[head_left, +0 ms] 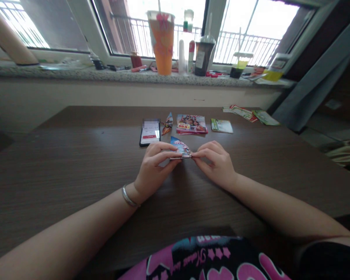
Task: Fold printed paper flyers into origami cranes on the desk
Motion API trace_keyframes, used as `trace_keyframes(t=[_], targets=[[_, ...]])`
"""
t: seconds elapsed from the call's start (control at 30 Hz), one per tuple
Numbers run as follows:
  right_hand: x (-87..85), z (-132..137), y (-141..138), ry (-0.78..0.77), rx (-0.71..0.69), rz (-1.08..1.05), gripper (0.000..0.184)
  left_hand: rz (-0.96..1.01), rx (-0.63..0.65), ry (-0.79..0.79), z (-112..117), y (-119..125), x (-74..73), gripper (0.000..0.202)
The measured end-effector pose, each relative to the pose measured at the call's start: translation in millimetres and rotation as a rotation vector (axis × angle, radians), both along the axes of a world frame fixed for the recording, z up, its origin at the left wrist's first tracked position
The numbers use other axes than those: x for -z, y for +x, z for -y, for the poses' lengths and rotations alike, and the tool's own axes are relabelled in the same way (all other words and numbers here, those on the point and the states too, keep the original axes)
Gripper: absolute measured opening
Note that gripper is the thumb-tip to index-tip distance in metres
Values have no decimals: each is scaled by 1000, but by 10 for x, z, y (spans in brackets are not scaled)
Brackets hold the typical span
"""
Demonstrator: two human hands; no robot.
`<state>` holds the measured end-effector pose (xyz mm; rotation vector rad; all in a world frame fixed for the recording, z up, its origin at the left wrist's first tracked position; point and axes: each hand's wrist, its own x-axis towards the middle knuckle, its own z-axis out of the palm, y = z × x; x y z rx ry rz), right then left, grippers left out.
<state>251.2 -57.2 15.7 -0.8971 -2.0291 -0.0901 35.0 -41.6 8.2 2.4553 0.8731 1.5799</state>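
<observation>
Between my two hands, just above the table, is a folded piece of printed paper, blue with pink and white print. My left hand is closed on its left side, thumb below and fingers on top. My right hand pinches its right corner between thumb and fingertips. Beyond them stands a small folded paper piece in orange and blue. Right of that lies a stack of printed leaflets marked 89.9. A phone with a lit screen lies by my left fingers.
A small stack of green and white cards and some loose leaflets lie on the brown table at the back right. The windowsill holds an orange drink cup, a dark drink cup and several bottles.
</observation>
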Motion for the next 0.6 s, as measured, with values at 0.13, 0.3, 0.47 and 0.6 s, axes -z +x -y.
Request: trace_keyframes(t=[0.13, 0.3, 0.47, 0.6], targets=[[21, -22, -5, -17, -15, -45, 6, 13, 27, -35, -1, 5, 0, 7], [41, -59, -17, -7, -65, -50, 11, 12, 87, -45, 21, 12, -10, 6], [45, -78, -13, -30, -106, -40, 9, -4, 92, -29, 25, 13, -9, 6], [33, -59, -18, 4, -122, -45, 8, -10, 110, 8, 6, 16, 1, 6]])
